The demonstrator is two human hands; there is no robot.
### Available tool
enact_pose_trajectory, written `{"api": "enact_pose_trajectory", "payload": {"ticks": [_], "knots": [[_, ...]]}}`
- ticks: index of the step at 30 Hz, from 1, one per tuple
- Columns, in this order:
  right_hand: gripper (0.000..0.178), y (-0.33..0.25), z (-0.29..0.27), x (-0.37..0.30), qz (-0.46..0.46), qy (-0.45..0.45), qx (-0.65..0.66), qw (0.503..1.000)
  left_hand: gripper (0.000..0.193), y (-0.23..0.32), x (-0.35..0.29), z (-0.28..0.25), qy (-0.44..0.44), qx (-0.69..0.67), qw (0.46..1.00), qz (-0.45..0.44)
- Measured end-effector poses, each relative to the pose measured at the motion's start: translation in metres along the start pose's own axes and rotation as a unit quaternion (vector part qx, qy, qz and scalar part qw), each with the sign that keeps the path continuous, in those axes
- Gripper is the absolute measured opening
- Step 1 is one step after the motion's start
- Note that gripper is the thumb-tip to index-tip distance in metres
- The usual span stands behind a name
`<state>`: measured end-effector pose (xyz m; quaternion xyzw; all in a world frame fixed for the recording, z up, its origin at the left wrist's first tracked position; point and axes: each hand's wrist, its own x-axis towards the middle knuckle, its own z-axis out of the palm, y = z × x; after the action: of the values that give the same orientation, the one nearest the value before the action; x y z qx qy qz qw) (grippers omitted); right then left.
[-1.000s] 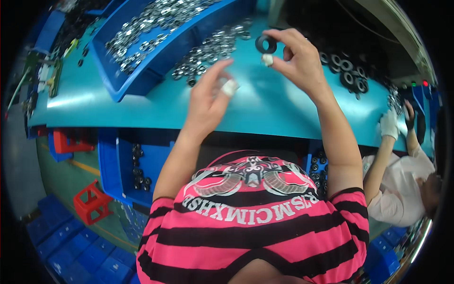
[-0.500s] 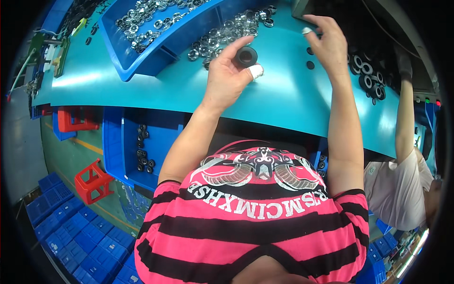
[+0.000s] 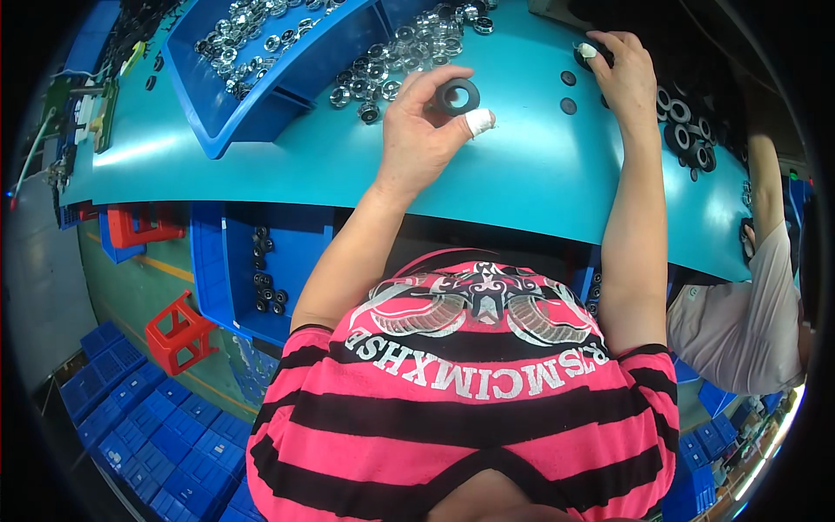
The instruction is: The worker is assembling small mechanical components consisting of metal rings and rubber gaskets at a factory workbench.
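My left hand [image 3: 419,126] pinches a black ring [image 3: 443,98] between thumb and fingers, and teal surface shows through its hole. White wrapping covers the thumb tip. Farther right, my right hand [image 3: 628,78] has its wrapped thumb and fingers closed around a small black disc [image 3: 581,57], which they partly cover. Two similar loose discs [image 3: 568,105] lie on the teal table [image 3: 348,174] just left of that hand. Beyond my left hand spreads a heap of shiny clear-and-silver round parts [image 3: 404,52].
A blue bin [image 3: 217,139] of shiny parts stands at the far left. Black and white rings [image 3: 683,135] are piled at right, near another person's arm [image 3: 765,183]. Below the table edge are a blue crate [image 3: 300,230] with dark wheels and a red stool [image 3: 180,332].
The black ring in my left hand has tilted, so its hole now faces up more openly. My right hand has shifted slightly right and closed on a small black disc.
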<state>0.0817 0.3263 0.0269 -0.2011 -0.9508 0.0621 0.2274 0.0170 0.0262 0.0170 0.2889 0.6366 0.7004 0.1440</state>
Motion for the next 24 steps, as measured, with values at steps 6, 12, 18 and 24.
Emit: {"api": "enact_pose_trajectory", "payload": {"ticks": [6, 12, 18, 24], "knots": [[0.027, 0.000, 0.001, -0.001, -0.072, 0.013, 0.023, 0.997, 0.041, -0.011, 0.005, -0.015, -0.092, -0.327, 0.933, -0.122], [0.038, 0.001, -0.010, -0.002, -0.036, 0.027, 0.019, 0.999, 0.061, -0.017, 0.007, -0.017, -0.110, -0.452, 0.859, -0.213], [0.043, 0.013, -0.015, 0.004, -0.068, 0.061, -0.062, 0.994, 0.060, -0.018, 0.006, -0.023, -0.133, -0.512, 0.822, -0.211], [0.035, 0.017, -0.010, 0.002, -0.069, 0.063, -0.095, 0.991, 0.061, -0.020, 0.008, -0.022, -0.151, -0.526, 0.809, -0.213]]}}
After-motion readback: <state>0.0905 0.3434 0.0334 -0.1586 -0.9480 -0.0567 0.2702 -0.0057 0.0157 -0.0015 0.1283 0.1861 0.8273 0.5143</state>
